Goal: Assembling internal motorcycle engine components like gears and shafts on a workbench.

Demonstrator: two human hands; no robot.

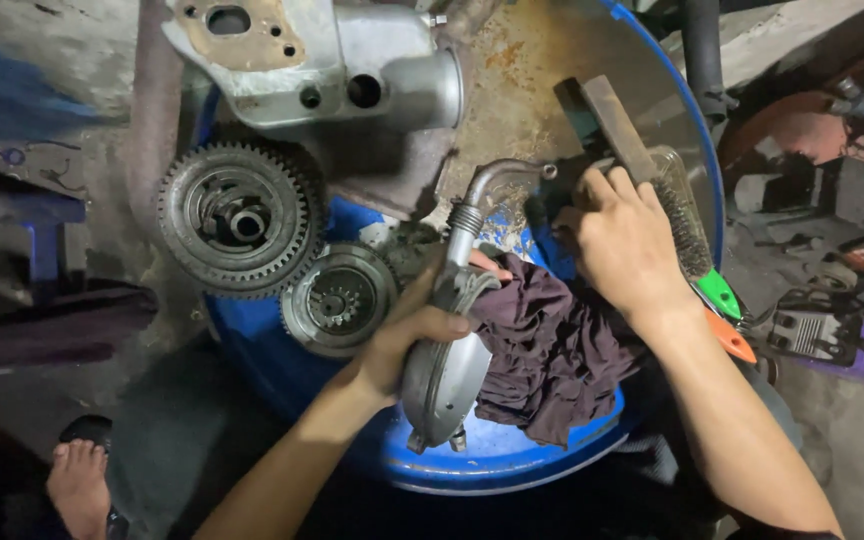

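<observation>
I use the blue drum (512,470) as my landmark. On its top, near the front rim, my left hand (407,335) is closed around a grey metal cover (447,375) with a curved pipe. I judge it heavy, stiff and maybe greasy, so gripping the rim is best. My right hand (622,245), to its right, rests on a wire brush (687,225); how firmly, I cannot tell. A soft dark rag (552,355) lies between them. Two toothed gears (240,218) sit left.

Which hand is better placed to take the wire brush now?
Probably the right hand: it already rests beside the wire brush. The left hand is busy gripping the metal part.
</observation>
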